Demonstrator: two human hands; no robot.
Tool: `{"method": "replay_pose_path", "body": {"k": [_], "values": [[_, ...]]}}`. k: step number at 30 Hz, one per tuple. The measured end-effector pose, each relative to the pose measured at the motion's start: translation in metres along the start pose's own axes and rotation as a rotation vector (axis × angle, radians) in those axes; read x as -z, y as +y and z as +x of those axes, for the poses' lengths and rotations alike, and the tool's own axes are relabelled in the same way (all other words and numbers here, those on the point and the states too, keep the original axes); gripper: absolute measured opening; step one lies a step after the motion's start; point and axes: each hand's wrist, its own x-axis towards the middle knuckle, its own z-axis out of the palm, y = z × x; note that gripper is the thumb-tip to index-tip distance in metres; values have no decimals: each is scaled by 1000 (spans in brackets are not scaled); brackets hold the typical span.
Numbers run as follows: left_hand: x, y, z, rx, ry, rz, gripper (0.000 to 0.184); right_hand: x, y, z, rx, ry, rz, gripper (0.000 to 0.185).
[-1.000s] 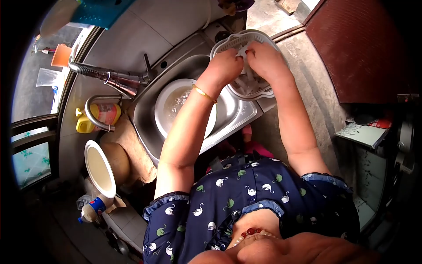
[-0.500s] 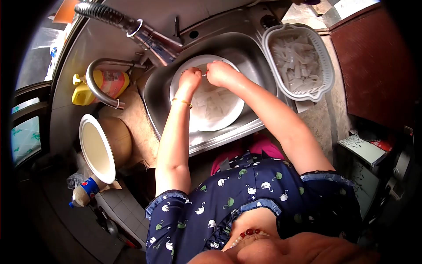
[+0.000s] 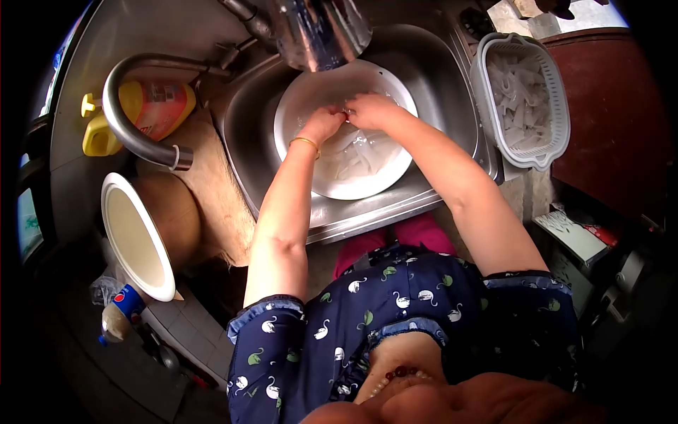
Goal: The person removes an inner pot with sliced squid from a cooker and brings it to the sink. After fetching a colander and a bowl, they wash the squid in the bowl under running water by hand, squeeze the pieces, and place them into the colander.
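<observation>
Inside a round white basin [image 3: 295,95] in the metal sink, pale translucent strips [image 3: 360,152] lie in water. My left hand [image 3: 325,124], with a gold bangle at its wrist, is over the basin with fingers drawn together. Beside it, my right hand [image 3: 371,112] has its fingers bent in, and the two sets of fingertips meet near the basin's middle. Whatever lies between the fingers is too small or hidden to name. Right of the sink, a white plastic basket [image 3: 563,106] holds more of the same pale strips.
A chrome faucet head [image 3: 321,35] hangs over the basin's far edge. On the left are a curved metal spout [image 3: 120,92], a yellow jug [image 3: 102,134], a tan pot [image 3: 116,187] with a white rim, and a bottle [image 3: 120,314]. A dark red board [image 3: 607,120] stands at right.
My view has shifted, so the faucet head appears larger and nearer. Both hands sit slightly lower within the basin, still close together.
</observation>
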Motion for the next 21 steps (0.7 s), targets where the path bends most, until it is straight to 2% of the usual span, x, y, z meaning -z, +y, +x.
{"method": "replay_pose_path", "body": {"k": [3,6,7,10,12,15,18,21], "values": [[-1,20,-25,124,-93,-116,28,-2,-1,-10,-25,-76,56,35],[-13,10,-30,237,-190,-456,26,-17,11,-10,-51,-87,116,38],[-15,8,-33,234,-184,-457,27,-16,8,-13,-55,-81,137,39],[-20,2,-37,257,-200,-481,28,-3,3,-22,-102,-259,231,42],[-23,-8,-33,321,-256,-523,28,-15,8,-19,-106,-208,235,40],[-9,49,-76,448,-186,-349,24,-23,8,-20,-128,-198,259,40],[-21,24,-67,511,-221,-493,27,-30,9,-22,-158,-192,352,44],[-35,12,-66,460,-242,-734,29,-40,8,-24,-205,-175,437,46]]}}
